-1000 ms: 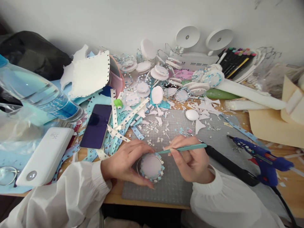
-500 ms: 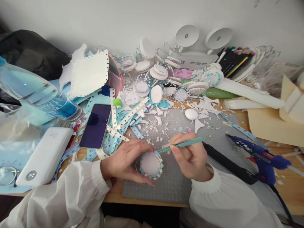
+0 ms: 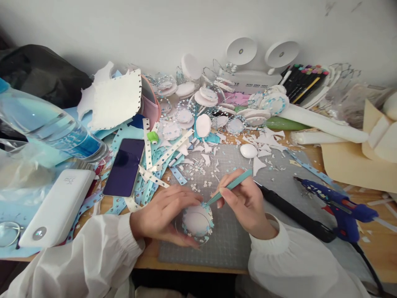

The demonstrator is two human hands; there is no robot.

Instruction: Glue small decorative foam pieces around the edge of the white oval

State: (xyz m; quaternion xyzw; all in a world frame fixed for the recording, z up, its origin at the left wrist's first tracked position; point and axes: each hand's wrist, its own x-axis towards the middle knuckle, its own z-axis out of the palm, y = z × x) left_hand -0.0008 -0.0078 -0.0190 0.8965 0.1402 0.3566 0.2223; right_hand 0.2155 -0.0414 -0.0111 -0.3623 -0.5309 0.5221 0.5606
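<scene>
Near the front of the grey cutting mat, my left hand grips a round white disc by its left side. Small blue and white stars line the disc's rim, and a thin wire ring circles it. My right hand pinches teal tweezers, whose tips touch the upper right rim of the disc. Whether a star sits between the tips is too small to tell. White paper scraps and loose stars lie on the mat beyond both hands.
A glue gun and a black-handled tool lie at right. Left are a phone, a power bank, a water bottle and punched paper strips. Decorated discs crowd the back.
The tweezers have tilted more steeply, and my right hand has shifted slightly left. The disc has turned or tilted a little in my left hand. The camera view has shifted slightly.
</scene>
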